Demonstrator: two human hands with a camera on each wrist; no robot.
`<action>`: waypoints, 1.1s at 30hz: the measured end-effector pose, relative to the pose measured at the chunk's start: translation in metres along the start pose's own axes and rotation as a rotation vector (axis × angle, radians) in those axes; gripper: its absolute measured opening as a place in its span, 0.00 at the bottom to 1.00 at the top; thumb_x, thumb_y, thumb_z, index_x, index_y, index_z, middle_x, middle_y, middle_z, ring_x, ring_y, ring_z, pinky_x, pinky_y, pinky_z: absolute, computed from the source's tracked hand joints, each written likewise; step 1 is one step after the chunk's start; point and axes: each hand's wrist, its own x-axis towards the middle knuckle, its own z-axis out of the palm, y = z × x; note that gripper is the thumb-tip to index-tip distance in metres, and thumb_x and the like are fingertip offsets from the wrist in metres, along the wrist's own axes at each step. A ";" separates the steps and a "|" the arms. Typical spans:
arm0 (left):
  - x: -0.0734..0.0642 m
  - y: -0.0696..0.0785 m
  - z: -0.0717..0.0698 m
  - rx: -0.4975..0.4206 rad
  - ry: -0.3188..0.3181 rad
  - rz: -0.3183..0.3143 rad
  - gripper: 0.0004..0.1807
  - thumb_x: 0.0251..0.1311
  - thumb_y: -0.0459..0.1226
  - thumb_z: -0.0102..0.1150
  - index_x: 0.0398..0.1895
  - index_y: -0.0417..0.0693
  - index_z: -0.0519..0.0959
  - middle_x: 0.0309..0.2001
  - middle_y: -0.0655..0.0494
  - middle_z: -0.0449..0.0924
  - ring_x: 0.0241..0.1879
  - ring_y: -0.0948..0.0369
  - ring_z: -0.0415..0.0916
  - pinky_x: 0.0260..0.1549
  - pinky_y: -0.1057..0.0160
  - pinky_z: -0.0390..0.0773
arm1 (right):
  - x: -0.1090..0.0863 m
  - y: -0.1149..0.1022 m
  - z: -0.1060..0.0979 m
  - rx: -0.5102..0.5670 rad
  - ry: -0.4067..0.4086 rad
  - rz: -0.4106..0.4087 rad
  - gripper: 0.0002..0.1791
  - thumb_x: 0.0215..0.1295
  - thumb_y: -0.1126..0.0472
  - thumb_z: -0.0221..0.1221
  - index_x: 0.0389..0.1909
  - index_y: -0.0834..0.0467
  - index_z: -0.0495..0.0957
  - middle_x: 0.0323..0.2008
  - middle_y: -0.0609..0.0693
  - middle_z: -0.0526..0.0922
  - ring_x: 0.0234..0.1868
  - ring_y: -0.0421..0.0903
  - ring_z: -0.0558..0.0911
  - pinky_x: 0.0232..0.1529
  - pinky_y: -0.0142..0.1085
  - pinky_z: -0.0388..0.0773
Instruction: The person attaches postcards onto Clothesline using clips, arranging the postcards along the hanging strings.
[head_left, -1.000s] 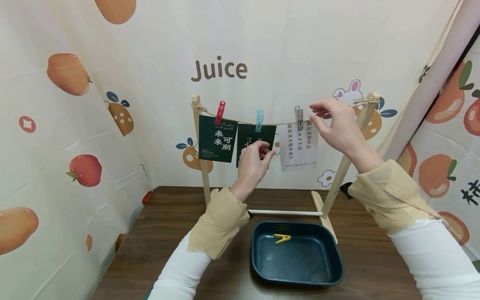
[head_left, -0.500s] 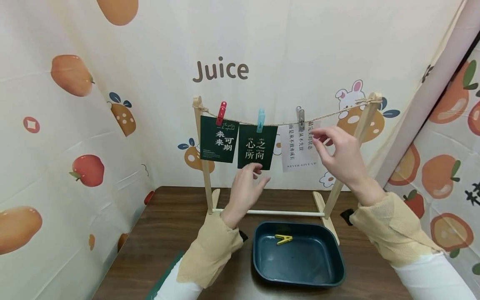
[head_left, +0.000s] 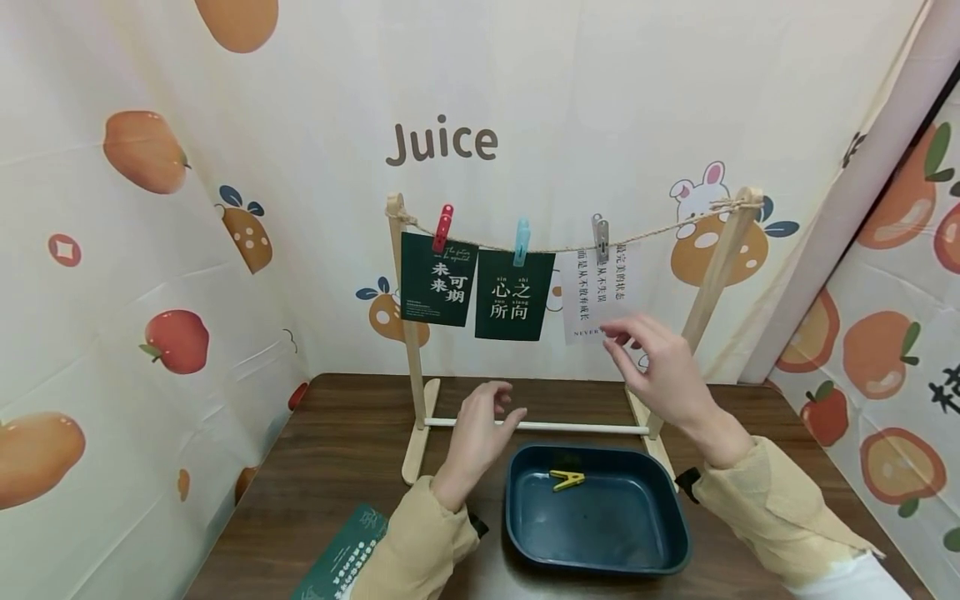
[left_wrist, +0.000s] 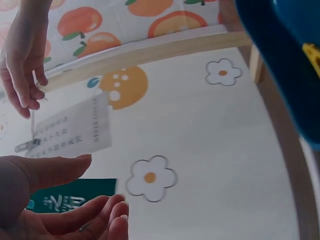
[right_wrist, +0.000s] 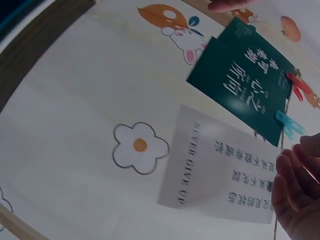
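Observation:
Three cards hang by clothespins from a string on a wooden stand. A red clothespin [head_left: 443,229] holds the left green card [head_left: 438,279]. A light blue clothespin [head_left: 521,242] holds the middle green card [head_left: 514,296]. On the right, a grey clothespin [head_left: 601,238] holds a white card [head_left: 592,287]. My right hand [head_left: 663,375], fingers loosely bent and holding nothing, is in front of the white card's lower corner. Lower down, my left hand [head_left: 476,433] hovers left of the tray, also with nothing in it. Inside the dark blue tray [head_left: 600,567] lies a yellow clothespin [head_left: 566,479].
Another green card [head_left: 345,550] lies on the brown table [head_left: 285,483], partly behind my left sleeve. The wooden stand [head_left: 708,304] has a low white crossbar [head_left: 555,427] behind the tray. A fruit-print curtain [head_left: 315,100] surrounds the table.
Both hands have come down from the cards, the right from beside the grey clothespin, the left from the middle card. The green card on the table has come into view.

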 end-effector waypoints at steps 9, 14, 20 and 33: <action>-0.017 -0.026 0.016 -0.029 -0.044 -0.050 0.16 0.50 0.34 0.62 0.42 0.35 0.74 0.33 0.49 0.74 0.32 0.56 0.72 0.29 0.64 0.72 | -0.030 0.005 0.028 0.065 -0.132 0.039 0.14 0.50 0.71 0.62 0.40 0.61 0.75 0.33 0.50 0.77 0.32 0.39 0.73 0.32 0.34 0.76; -0.027 -0.039 0.025 -0.015 -0.060 -0.063 0.16 0.49 0.33 0.63 0.40 0.34 0.75 0.31 0.49 0.74 0.30 0.55 0.72 0.28 0.63 0.72 | -0.045 0.008 0.044 0.067 -0.191 0.048 0.14 0.51 0.69 0.62 0.40 0.61 0.75 0.34 0.48 0.77 0.33 0.40 0.75 0.33 0.34 0.76; -0.037 -0.053 0.038 -0.017 -0.099 -0.124 0.16 0.48 0.33 0.63 0.40 0.34 0.74 0.31 0.48 0.73 0.31 0.53 0.73 0.28 0.60 0.73 | -0.063 0.009 0.062 0.093 -0.323 0.101 0.14 0.53 0.67 0.61 0.41 0.61 0.74 0.35 0.50 0.77 0.33 0.42 0.78 0.33 0.34 0.76; -0.053 -0.077 0.062 0.002 -0.143 -0.184 0.15 0.44 0.32 0.65 0.34 0.31 0.74 0.27 0.50 0.72 0.27 0.56 0.70 0.27 0.59 0.71 | -0.100 0.014 0.094 0.046 -0.580 0.171 0.17 0.55 0.61 0.60 0.45 0.62 0.73 0.41 0.53 0.76 0.39 0.47 0.77 0.37 0.37 0.74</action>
